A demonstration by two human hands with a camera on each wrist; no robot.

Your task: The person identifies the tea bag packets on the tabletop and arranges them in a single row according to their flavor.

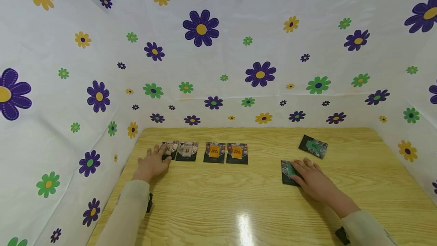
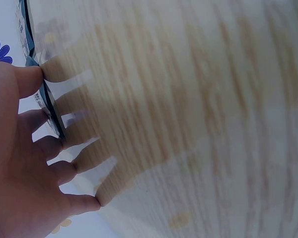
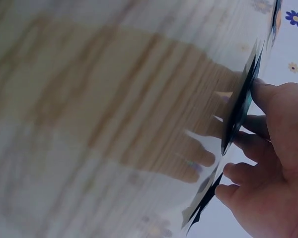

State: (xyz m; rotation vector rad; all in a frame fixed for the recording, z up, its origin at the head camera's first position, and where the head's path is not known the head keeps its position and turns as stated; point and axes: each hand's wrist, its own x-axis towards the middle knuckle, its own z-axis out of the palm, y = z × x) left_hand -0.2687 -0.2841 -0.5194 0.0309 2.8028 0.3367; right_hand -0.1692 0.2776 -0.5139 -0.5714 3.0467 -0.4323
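My left hand (image 1: pixel 152 163) lies at the left end of a row of small flat packets, fingers spread. Its fingertips and thumb touch the leftmost grey-labelled packet (image 1: pixel 172 147), partly covering it; the packet's thin edge (image 2: pixel 54 116) shows in the left wrist view. My right hand (image 1: pixel 314 179) rests its extended fingers and thumb on a dark packet with a green label (image 1: pixel 286 174), hiding its right part. In the right wrist view that packet (image 3: pixel 241 101) appears edge-on under the fingertips. Beyond this hand lies another green-labelled packet (image 1: pixel 313 146), turned at an angle.
A second grey-labelled packet (image 1: pixel 186 151) sits just right of the left hand. Two orange-labelled packets, one left (image 1: pixel 214 152) and one right (image 1: pixel 237 153), continue the row. The wood-grain table (image 1: pixel 218 200) meets a flower-patterned white cloth (image 1: pixel 232 56) behind and at both sides.
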